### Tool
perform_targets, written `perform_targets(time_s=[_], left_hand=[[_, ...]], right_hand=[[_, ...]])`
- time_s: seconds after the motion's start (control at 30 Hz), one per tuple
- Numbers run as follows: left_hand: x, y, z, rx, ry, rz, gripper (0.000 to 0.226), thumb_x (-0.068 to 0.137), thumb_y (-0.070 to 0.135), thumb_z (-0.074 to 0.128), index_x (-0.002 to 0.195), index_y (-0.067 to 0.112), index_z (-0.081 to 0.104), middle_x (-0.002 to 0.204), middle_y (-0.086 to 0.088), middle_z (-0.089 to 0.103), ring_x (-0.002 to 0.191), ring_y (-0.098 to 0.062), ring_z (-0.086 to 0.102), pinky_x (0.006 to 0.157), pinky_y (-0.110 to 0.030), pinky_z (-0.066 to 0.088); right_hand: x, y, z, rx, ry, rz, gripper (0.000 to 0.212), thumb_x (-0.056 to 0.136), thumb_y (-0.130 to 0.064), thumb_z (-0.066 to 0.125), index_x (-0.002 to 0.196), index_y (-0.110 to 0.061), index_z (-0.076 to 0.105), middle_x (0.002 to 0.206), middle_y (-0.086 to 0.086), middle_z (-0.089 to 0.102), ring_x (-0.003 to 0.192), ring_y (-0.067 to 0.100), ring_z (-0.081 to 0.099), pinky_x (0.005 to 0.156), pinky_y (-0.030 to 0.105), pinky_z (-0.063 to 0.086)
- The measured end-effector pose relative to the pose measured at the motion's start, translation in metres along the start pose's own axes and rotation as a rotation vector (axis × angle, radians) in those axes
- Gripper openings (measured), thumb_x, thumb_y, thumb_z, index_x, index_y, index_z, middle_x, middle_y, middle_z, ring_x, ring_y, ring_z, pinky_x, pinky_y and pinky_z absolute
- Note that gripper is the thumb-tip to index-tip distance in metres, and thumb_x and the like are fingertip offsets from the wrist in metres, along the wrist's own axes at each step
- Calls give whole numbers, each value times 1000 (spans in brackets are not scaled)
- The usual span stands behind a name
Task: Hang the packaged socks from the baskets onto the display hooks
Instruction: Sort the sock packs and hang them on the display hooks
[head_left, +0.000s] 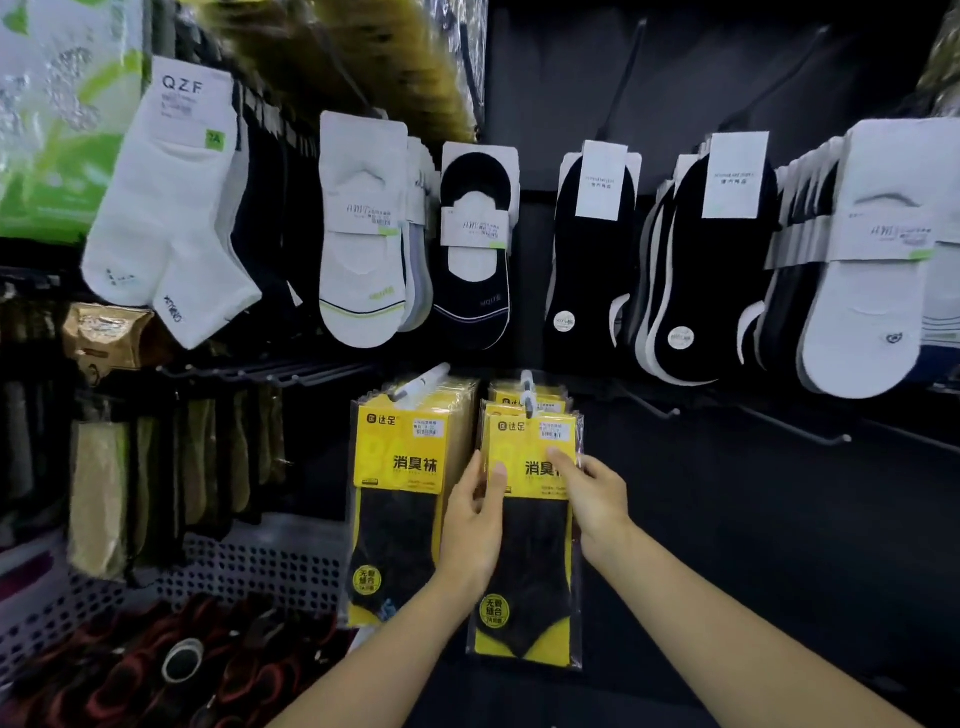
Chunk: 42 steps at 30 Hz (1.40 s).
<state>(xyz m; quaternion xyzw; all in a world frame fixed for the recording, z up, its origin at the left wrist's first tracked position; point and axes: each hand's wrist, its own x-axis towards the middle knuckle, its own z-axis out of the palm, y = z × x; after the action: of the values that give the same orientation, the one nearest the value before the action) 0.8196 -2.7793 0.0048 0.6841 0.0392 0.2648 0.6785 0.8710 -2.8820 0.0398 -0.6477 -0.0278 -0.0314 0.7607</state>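
Both hands hold one yellow-and-black sock pack (530, 561) by its sides. The left hand (475, 514) pinches the left edge, thumb on the front and fingers behind, and the right hand (597, 499) pinches the upper right edge the same way. The pack hangs upright, low in the middle of the display, with its top at a white-tipped hook (528, 402) that carries more of the same packs behind it. Whether the tip has passed through the hang hole is too blurred to tell. At the near left a grey perforated basket (249, 566) holds red and black items (130, 670). Above it hang tan stockings (104, 493) and a gold packet (106, 338). Higher up hang white ankle socks (171, 218) labelled QZF, then white low-cut socks (363, 244) to their right. Beneath those, just left of the held pack, a full row of yellow packs (400, 467) hangs on its own hook. Right of the white low-cut socks comes a dark low-cut sock (475, 260), then bunches of black socks (592, 260) with white paper bands. Below them, right of the hands, bare hooks (800, 431) stick out from the dark back panel (727, 519). At the far right hangs a row of white socks (872, 291).
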Motion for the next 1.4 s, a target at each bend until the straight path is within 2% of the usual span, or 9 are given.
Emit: perform_targets(time_s=[0.17, 0.3, 0.4, 0.5, 0.7, 0.9, 1.03, 1.3, 1.4], left_hand=[[41, -18, 16, 17, 2, -13, 59, 94, 51, 41, 148, 35, 22, 150, 11, 31, 131, -5, 32, 98, -21, 25], [67, -25, 24, 39, -3, -26, 59, 94, 52, 39, 148, 38, 19, 154, 9, 24, 140, -14, 25, 102, -25, 24], [74, -29, 26, 15, 16, -7, 56, 95, 47, 43, 146, 33, 25, 145, 6, 37, 131, -13, 38, 100, -23, 33], [72, -30, 23, -32, 63, 41, 44, 93, 37, 53, 134, 28, 42, 120, 8, 55, 108, -9, 54, 78, -15, 43], [57, -19, 18, -112, 18, 131, 13, 93, 28, 56, 104, 26, 63, 96, 9, 72, 90, -1, 67, 70, -11, 51], [37, -8, 4, -157, -45, 153, 9, 92, 24, 57, 98, 27, 63, 94, 12, 73, 89, -2, 68, 69, -12, 51], [20, 1, -3, -173, -89, 149, 12, 91, 23, 57, 102, 23, 63, 96, 10, 73, 91, -4, 68, 71, -14, 52], [-34, 36, -12, -182, -229, 178, 26, 83, 33, 61, 105, 20, 64, 100, 5, 73, 94, -9, 69, 72, -16, 52], [-60, 44, -18, -185, -337, 210, 30, 84, 23, 61, 113, 14, 63, 104, 0, 73, 97, -13, 68, 73, -19, 54]], right_hand=[[42, 13, 6, 14, 36, 71, 36, 79, -39, 74, 95, -7, 67, 105, 10, 69, 105, 27, 62, 99, 46, 48], [66, 20, 14, 40, 54, 86, 41, 78, -39, 75, 102, -7, 66, 110, 11, 67, 108, 29, 61, 100, 47, 47], [73, 22, 16, 54, 38, 43, 34, 82, -34, 72, 100, -5, 67, 110, 14, 68, 109, 31, 61, 100, 48, 46], [67, 22, 12, 59, 2, -42, 20, 86, -25, 68, 93, -6, 68, 103, 15, 70, 103, 31, 65, 97, 48, 49], [52, 0, -3, -2, -180, -217, 24, 91, -28, 60, 106, -11, 67, 92, 2, 75, 82, 12, 72, 72, 24, 57], [39, -53, -3, -204, -367, -450, 14, 90, -33, 60, 101, -31, 68, 98, -8, 73, 88, 1, 68, 67, 8, 50], [23, -62, -11, -326, -422, -535, 9, 87, -23, 66, 91, -22, 75, 92, -5, 74, 86, 2, 68, 73, 10, 50], [-39, -83, -43, -341, -513, -480, 12, 78, -28, 72, 84, -19, 76, 86, 0, 75, 83, 10, 70, 72, 15, 54], [-71, -87, -61, -403, -565, -475, 20, 73, -36, 72, 84, -20, 77, 86, -1, 75, 84, 10, 70, 70, 13, 53]])
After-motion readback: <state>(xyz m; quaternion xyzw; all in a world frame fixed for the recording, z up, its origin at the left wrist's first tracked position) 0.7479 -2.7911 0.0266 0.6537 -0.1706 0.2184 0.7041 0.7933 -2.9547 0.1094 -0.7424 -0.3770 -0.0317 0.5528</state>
